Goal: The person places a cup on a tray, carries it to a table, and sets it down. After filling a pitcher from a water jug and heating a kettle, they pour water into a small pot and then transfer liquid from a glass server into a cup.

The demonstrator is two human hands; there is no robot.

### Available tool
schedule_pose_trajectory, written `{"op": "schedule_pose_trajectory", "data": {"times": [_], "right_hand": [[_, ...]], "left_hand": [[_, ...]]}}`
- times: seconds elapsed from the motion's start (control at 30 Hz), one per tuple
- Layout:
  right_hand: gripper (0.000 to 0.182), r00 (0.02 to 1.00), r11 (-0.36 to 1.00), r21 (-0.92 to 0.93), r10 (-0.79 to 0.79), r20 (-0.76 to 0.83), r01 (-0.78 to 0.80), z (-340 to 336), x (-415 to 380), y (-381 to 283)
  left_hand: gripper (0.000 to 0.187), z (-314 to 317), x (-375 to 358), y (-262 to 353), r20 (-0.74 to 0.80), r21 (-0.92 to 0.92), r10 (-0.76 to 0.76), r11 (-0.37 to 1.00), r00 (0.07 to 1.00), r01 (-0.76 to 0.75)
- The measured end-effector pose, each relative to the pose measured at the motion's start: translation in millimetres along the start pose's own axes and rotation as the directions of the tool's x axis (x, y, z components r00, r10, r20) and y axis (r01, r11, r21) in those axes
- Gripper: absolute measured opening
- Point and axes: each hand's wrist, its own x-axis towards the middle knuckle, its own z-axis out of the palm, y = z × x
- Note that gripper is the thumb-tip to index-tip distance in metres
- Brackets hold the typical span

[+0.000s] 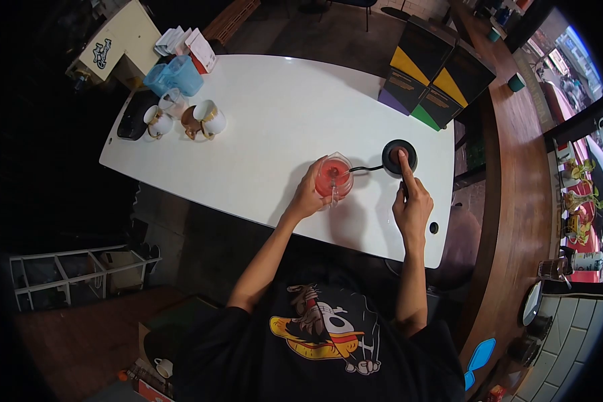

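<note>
Holding a clear glass vessel [334, 179] with red content, the left hand [307, 195] was closed around its side, above the white counter [268, 124]. The right hand [413, 206] was apart from it, and its extended index finger touched the top of a round black device [390, 163]. The other fingers were curled, but I cannot tell if they gripped the device. A thin black tube [366, 169] went from the device to the vessel. White cups [212, 119] and blue containers [184, 75] stood toward the far left, and dark boxes [419, 50] were stacked at the far right.
</note>
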Motion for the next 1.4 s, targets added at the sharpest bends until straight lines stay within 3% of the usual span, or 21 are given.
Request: {"op": "schedule_pose_trajectory", "data": {"times": [0.17, 0.23, 0.47, 0.63, 0.83, 1.03, 1.1, 1.27, 1.33, 1.4], "right_hand": [[0.078, 1.000, 1.000, 0.003, 0.008, 0.003, -0.008, -3.3, 0.7, -1.4], [0.078, 1.000, 1.000, 0.006, 0.005, 0.000, -0.005, -3.0, 1.5, -1.7], [0.078, 1.000, 1.000, -0.012, 0.012, 0.015, -0.012, -4.2, 3.6, -2.8], [0.078, 0.999, 0.999, -0.043, 0.014, 0.034, -0.013, -2.4, 4.0, -2.5], [0.079, 0.999, 1.000, 0.015, 0.013, 0.035, -0.013, 5.0, 3.8, -0.6], [0.080, 0.978, 0.949, 0.251, 0.163, 0.132, -0.192, 28.9, -6.5, 16.2], [0.081, 0.946, 0.852, 0.413, 0.264, 0.190, -0.321, 34.0, -11.8, 19.5], [0.079, 0.905, 0.788, 0.447, 0.379, 0.192, -0.424, 37.1, -22.1, 19.0], [0.077, 0.890, 0.798, 0.397, 0.426, 0.161, -0.454, 39.0, -27.5, 25.5], [0.077, 0.901, 0.821, 0.383, 0.428, 0.077, -0.423, 46.3, -35.1, 36.8]], "left_hand": [[0.093, 0.5, 0.7, -0.7, -0.006, 0.076, 0.027, 0.997, 1.000, -0.026], [0.093, 1.1, 1.2, -1.5, -0.005, -0.004, 0.022, 1.000, 1.000, -0.022], [0.092, 0.7, 2.4, 9.5, -0.005, -0.019, -0.019, 1.000, 1.000, 0.018], [0.091, -3.0, 5.4, 14.4, 0.013, 0.108, 0.027, 0.994, 1.000, -0.028], [0.084, -5.9, 8.1, 12.9, 0.056, 0.121, 0.046, 0.991, 0.997, -0.052], [0.097, -3.7, 10.6, 14.1, 0.027, 0.119, 0.059, 0.991, 0.998, -0.062], [0.097, -3.1, 10.7, 6.6, 0.030, 0.115, 0.050, 0.992, 0.998, -0.053], [0.096, -7.0, 12.3, 6.4, 0.049, 0.133, -0.018, 0.991, 0.999, 0.011], [0.097, -10.0, 13.6, 6.7, 0.037, 0.337, 0.061, 0.939, 0.997, -0.070], [0.098, -11.0, 16.0, 6.6, 0.028, 0.308, 0.035, 0.950, 0.999, -0.042]]}}
